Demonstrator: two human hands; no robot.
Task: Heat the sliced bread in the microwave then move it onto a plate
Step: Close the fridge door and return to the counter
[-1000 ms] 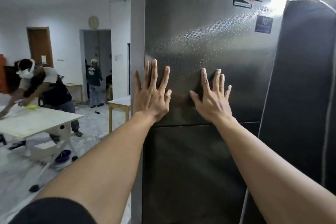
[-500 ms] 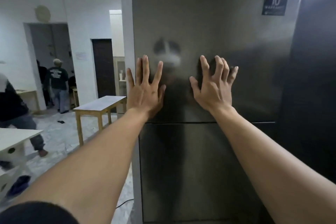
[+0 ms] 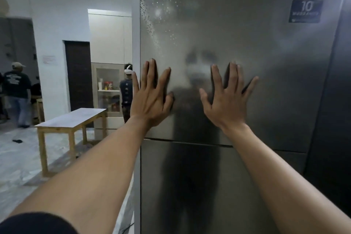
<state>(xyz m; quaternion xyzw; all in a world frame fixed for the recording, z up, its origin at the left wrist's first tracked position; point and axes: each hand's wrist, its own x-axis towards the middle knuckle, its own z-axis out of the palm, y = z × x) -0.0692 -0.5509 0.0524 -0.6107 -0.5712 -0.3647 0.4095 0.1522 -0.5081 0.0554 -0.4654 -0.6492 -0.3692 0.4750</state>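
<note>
Fingers point(image 3: 151, 76) spread, left hand point(image 3: 152, 100) and right hand point(image 3: 226, 102) flat against fridge door point(image 3: 247, 34).

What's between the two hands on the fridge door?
Head view: only bare grey metal fridge door with a dim reflection, between left hand and right hand.

The grey steel fridge point(image 3: 284, 100) stood shut in front of me. My left hand point(image 3: 152, 99) and right hand point(image 3: 226, 104) lay flat on its upper door point(image 3: 237, 30), fingers spread upward. The lower door point(image 3: 199, 192) began just below my wrists.
</note>
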